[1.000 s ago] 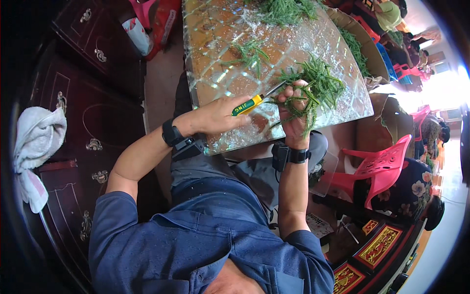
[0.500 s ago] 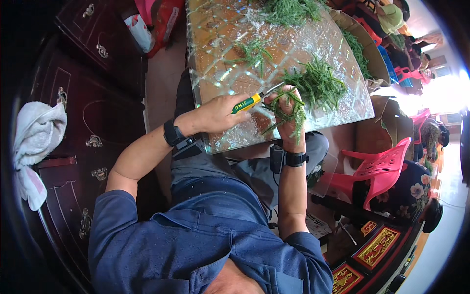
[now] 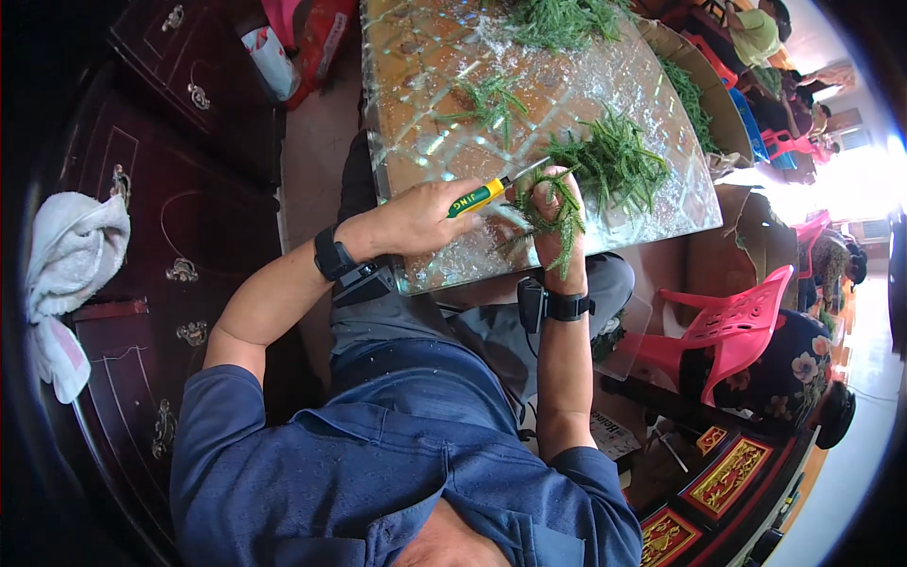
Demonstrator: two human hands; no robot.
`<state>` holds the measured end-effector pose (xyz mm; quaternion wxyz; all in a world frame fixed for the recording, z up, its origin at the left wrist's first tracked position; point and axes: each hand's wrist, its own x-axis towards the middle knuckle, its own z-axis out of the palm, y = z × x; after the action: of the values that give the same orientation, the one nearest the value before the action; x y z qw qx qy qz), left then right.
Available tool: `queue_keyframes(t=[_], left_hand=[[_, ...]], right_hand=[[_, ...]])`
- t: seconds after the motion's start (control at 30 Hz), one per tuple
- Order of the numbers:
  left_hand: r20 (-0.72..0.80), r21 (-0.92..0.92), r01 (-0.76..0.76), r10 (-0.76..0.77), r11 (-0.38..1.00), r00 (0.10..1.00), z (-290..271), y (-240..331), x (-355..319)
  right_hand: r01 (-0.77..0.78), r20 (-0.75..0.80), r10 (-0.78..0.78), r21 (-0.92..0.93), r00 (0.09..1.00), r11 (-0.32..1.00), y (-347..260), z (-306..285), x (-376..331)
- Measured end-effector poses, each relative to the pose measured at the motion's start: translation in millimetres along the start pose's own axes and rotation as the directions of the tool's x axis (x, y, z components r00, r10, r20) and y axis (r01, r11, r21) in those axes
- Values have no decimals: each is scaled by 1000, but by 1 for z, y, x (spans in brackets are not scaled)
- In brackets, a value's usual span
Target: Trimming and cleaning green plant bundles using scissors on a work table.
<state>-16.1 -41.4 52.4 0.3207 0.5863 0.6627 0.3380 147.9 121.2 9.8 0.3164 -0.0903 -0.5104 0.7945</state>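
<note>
My left hand (image 3: 416,219) is closed around a hand tool with a green and yellow handle (image 3: 475,198), much like a screwdriver. Its thin metal shaft points up and right to my right hand (image 3: 559,241). That hand is closed on a feathery green plastic sprig (image 3: 563,215), whose fronds hang down over the fingers and palm. The tool's tip is close to the right fingertips; whether it touches the sprig, I cannot tell. Just beyond the right hand a pile of similar green sprigs (image 3: 619,161) lies on the glass-topped table (image 3: 416,113).
A smaller bunch of sprigs (image 3: 491,102) and a larger heap (image 3: 562,21) lie farther off, among white flecks. At the right stand a cardboard box (image 3: 694,80) and a pink plastic chair (image 3: 727,326). Dark drawers (image 3: 179,227) line the left. Other people sit at the far right.
The sprig and the right fingers have turned slightly, and the thumb shows more at the top. My left hand and the tool have barely moved.
</note>
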Motion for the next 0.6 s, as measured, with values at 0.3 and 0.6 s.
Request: queue_keyframes(t=[0.3,0.6], left_hand=[[-24,61,30,-29,998,999,-1,-8,-1],[-31,88,-31,34,996,999,14,-21,4]], right_hand=[[-135,-141,161,180,977,974,-43,-23,4],[-137,-117,73,-768,990,626,-39,-7,2]])
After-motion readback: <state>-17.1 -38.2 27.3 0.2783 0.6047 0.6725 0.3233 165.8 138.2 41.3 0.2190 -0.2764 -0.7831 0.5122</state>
